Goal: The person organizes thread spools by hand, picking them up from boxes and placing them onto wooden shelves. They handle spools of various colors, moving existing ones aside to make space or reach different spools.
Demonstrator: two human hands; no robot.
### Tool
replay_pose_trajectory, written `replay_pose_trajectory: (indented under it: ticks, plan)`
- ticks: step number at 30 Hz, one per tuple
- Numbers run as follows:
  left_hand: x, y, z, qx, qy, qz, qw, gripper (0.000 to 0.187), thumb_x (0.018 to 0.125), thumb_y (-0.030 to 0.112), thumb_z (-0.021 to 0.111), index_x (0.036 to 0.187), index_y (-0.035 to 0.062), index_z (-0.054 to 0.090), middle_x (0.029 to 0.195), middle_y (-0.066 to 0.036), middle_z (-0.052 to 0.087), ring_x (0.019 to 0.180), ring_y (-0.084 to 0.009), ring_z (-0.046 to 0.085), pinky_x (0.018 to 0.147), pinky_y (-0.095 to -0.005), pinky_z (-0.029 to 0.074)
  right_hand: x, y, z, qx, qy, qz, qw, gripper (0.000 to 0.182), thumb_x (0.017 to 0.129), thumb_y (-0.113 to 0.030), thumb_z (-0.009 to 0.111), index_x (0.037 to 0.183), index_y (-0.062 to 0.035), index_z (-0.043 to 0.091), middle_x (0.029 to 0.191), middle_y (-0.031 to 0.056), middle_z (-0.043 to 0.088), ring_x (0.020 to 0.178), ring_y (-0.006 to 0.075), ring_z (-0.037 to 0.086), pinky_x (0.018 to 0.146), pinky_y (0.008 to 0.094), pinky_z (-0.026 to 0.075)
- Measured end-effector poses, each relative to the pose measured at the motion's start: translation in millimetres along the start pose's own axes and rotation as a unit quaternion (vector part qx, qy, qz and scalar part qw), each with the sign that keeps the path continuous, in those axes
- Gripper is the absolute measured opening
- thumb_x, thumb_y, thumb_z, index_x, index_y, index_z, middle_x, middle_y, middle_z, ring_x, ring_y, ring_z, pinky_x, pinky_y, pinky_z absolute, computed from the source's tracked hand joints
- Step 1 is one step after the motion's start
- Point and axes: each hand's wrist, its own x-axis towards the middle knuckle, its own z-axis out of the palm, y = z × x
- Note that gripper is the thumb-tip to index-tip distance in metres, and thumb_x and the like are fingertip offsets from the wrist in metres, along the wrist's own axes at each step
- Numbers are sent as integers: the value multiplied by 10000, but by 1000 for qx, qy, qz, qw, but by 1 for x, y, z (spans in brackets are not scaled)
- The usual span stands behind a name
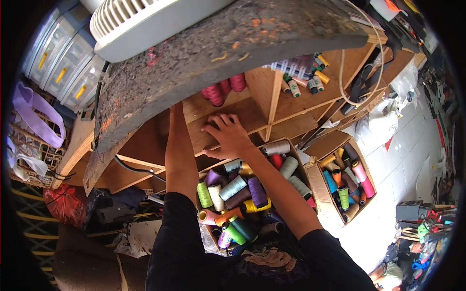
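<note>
My right hand point(227, 137) rests with fingers spread on the front edge and floor of a wooden shelf compartment point(242, 112); nothing shows in it. My left forearm reaches up under the stained worktop point(204, 58), which hides the left hand. Dark pink thread spools point(213, 94) stand in the shelf, partly covered by the worktop edge. Below my arms is a cardboard box full of thread cones, among them a purple one point(257, 192), a light blue one point(233, 187) and a green one point(234, 233).
A second cardboard box point(318, 189) of thread cones stands on the white floor at right. Small spools point(294, 88) lie in the right compartment. A looped pale cable hangs beside it. Clear drawers point(63, 63) and a wire basket point(34, 140) are at left.
</note>
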Motion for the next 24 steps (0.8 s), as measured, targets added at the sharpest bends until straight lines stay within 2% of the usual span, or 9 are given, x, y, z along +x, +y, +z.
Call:
replay_pose_trajectory:
  ticks: [4,6,9,11,13,15,19,21,24]
  plan:
    - [-3,0,-6,-26,-10,1,1000,586,579,280,903,1025,-20,669,1010,-138,699,880,-238,663,826,-351,510,0,0,0,19,1,4,1000,643,720,-586,644,1187,-146,594,1252,105,487,1213,287,395,1024,477,267]
    - [-16,20,-29,-183,-38,-61,980,556,630,255,886,1047,-9,629,928,-106,681,817,-186,632,782,-319,506,0,1,0,37,26,2,999,642,705,-572,666,1177,-143,598,1243,102,489,1203,283,404,1017,476,273]
    - [-45,72,-101,-223,-133,-45,965,483,766,166,808,1115,27,505,813,-25,584,739,-96,547,704,-256,477,-3,1,0,53,51,-1,997,639,677,-544,706,1156,-134,605,1225,101,497,1194,277,414,1005,479,285]
    - [-87,132,-169,-268,-188,-123,937,362,831,26,712,1099,41,469,824,3,495,744,-81,489,683,-228,447,-3,1,4,44,59,-5,997,638,673,-542,710,1151,-132,605,1220,103,499,1196,278,414,1003,479,286]
    - [-123,151,-228,-282,-263,-100,917,334,866,31,677,1110,60,452,844,6,504,779,-69,511,701,-225,445,-4,0,3,36,52,-2,998,633,672,-546,711,1141,-135,607,1215,100,502,1200,278,413,999,482,291]
    - [-163,179,-280,-304,-278,-188,892,307,871,4,654,1104,61,462,839,3,502,782,-64,519,704,-221,448,-2,2,2,40,45,-5,998,628,673,-556,710,1131,-138,609,1219,96,502,1210,278,408,997,486,295]
    - [-250,163,-349,-190,-349,-249,883,316,851,-11,666,1105,32,484,823,-10,574,679,-57,541,612,-210,448,-3,5,-3,117,32,-18,992,547,731,-537,694,1094,-137,614,1159,98,557,1177,284,461,994,468,319]
    - [-280,157,-376,-112,-408,-217,880,316,845,48,691,1105,20,514,842,-29,610,670,-72,590,593,-215,452,-1,11,-7,204,8,-30,979,503,755,-500,697,1081,-125,616,1106,106,588,1135,289,503,979,442,351]
    - [-302,162,-402,-59,-419,-202,883,311,839,115,713,1093,23,557,917,-64,643,763,-133,640,639,-257,487,-27,2,-24,298,68,-39,951,354,783,-305,733,1040,-90,616,1051,123,602,1042,314,558,896,409,436]
